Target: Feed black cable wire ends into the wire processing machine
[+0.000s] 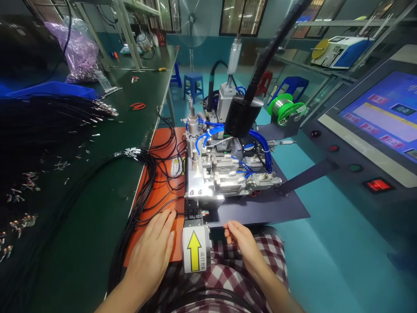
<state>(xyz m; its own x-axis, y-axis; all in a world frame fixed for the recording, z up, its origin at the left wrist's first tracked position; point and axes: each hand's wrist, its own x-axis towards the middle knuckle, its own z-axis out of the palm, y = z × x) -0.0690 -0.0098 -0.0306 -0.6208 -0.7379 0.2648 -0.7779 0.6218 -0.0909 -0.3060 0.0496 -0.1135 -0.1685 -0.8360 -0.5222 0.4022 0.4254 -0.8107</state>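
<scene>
My left hand (153, 243) lies with its fingers stretched out on the orange mat (177, 243). Its fingertips are beside a thin black cable (184, 213), whose stripped end with small coloured wires (204, 213) crosses the black feed track at the machine's front. To the right, my right hand (243, 243) is closed, with curled fingers and the thumb against the forefinger; whatever it may hold is hidden. Between the hands sits a round end cover with a yellow arrow label (194, 251). Behind it stands the metal machine (224, 174) with blue air tubes.
A bundle of black cables (143, 195) hangs over the edge of the dark green table (94, 208). More cables, scattered metal bits and red-handled pliers (137, 106) lie on it. A green solder spool (283, 108), a black suction hose (244, 115) and a screen panel (384, 113) surround the machine.
</scene>
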